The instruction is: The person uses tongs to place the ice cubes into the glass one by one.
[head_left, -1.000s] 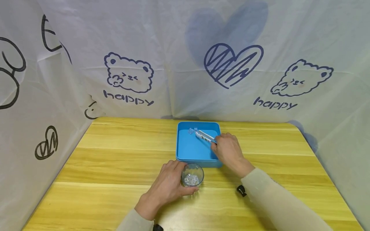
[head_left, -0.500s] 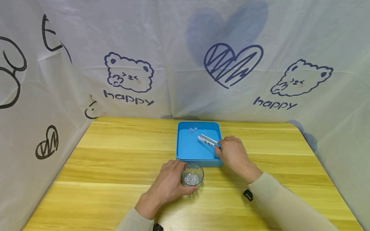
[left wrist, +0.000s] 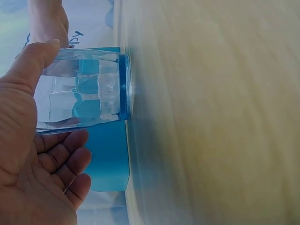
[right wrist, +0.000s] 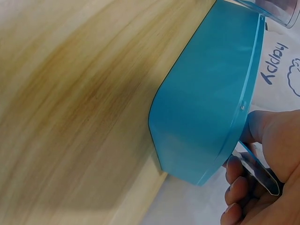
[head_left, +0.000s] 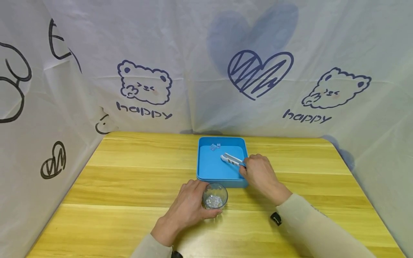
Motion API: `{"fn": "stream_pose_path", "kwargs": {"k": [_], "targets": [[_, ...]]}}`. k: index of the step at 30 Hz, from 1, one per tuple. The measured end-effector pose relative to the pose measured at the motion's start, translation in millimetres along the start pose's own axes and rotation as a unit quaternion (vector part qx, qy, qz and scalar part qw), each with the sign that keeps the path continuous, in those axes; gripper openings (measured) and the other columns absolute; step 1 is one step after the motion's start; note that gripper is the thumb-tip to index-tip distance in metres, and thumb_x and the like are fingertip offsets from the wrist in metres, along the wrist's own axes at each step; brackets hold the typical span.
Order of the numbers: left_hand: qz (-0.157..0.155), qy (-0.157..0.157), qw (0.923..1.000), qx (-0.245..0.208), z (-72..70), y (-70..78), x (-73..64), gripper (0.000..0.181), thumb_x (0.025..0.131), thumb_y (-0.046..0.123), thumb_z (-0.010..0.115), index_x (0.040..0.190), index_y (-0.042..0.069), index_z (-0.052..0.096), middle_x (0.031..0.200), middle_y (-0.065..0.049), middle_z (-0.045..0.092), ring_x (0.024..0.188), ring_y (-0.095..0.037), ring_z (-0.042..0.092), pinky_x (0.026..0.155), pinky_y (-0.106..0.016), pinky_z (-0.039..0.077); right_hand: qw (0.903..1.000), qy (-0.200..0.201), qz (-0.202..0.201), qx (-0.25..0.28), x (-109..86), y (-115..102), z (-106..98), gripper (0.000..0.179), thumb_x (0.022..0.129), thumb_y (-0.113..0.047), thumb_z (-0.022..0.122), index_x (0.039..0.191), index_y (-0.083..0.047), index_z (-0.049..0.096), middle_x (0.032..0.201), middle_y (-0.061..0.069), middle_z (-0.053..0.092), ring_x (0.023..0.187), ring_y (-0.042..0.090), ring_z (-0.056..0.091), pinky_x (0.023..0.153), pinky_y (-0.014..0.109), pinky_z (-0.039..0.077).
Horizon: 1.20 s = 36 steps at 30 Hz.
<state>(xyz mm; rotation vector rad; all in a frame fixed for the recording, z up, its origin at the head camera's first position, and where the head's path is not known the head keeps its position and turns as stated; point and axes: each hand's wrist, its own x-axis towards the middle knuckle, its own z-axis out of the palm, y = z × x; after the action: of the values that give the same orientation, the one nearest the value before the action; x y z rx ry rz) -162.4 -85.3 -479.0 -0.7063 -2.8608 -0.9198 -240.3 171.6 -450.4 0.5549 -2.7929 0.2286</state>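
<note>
My left hand (head_left: 185,204) holds a clear drinking glass (head_left: 223,199) upright on the table, thumb and fingers round its sides. Small clear cubes (head_left: 214,201) lie in the bottom of the glass. Over the right rim of a shallow blue box (head_left: 209,168), my right hand (head_left: 259,175) grips a pair of small tongs (head_left: 233,160). The white tips of the tongs hang inside the box; whether they pinch anything is too small to tell. A few clear cubes (head_left: 213,147) lie near the box's back wall, apart from the tips. In the left wrist view the glass (left wrist: 86,91) stands before the box (left wrist: 110,161).
The wooden table (head_left: 129,186) extends on both sides of the box. A white cloth (head_left: 200,100) with drawn hearts and bears hangs behind it and along the sides. A black strap piece (head_left: 276,218) shows at the right sleeve.
My right hand has drawn the tongs back from the cubes, to the right and nearer to me. The tongs' tips now look closer together. My left hand and the glass have stayed put.
</note>
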Motion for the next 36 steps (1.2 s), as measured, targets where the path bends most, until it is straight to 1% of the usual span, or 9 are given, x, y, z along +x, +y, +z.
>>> {"fn": "stream_pose_path", "kwargs": {"k": [11,20,27,36], "targets": [[-0.003,-0.002,1.0000,0.001,0.4,-0.2,-0.4,0.099,0.076,0.058,0.091,0.155,0.016,0.050,0.143,-0.002,0.062,0.119,-0.022,0.058,0.097,-0.043,0.045,1.0000,0.001,0.000,0.000,2.8,0.0,2.2,0.035,0.093,-0.015,0.071,0.062,-0.012,0.053,0.061,0.001,0.046,0.061,0.021,0.045,0.063,0.040,0.045],[-0.004,-0.002,1.0000,0.004,0.8,0.1,-0.6,0.097,0.075,0.059,0.091,0.153,0.015,0.052,0.140,-0.001,0.064,0.117,-0.021,0.058,0.097,-0.043,0.045,0.9999,0.000,-0.002,0.016,2.9,0.1,3.2,0.038,0.093,-0.012,0.069,0.060,-0.014,0.050,0.061,0.000,0.045,0.062,0.021,0.044,0.065,0.041,0.046],[-0.009,-0.007,0.9999,0.003,0.1,0.5,-0.4,0.098,0.076,0.059,0.090,0.153,0.014,0.052,0.141,-0.002,0.063,0.119,-0.022,0.058,0.099,-0.044,0.045,0.9997,-0.012,0.010,0.018,0.2,-0.1,-0.9,0.037,0.095,-0.013,0.069,0.061,-0.013,0.052,0.061,0.001,0.045,0.063,0.020,0.044,0.066,0.039,0.044],[-0.006,-0.004,1.0000,0.005,-0.2,0.3,-1.1,0.096,0.076,0.059,0.090,0.153,0.014,0.052,0.140,-0.002,0.064,0.119,-0.022,0.058,0.100,-0.044,0.046,0.9996,0.003,-0.001,0.027,-5.8,2.2,-5.3,0.041,0.095,-0.012,0.069,0.060,-0.015,0.047,0.061,0.000,0.042,0.062,0.020,0.042,0.064,0.036,0.039]]}}
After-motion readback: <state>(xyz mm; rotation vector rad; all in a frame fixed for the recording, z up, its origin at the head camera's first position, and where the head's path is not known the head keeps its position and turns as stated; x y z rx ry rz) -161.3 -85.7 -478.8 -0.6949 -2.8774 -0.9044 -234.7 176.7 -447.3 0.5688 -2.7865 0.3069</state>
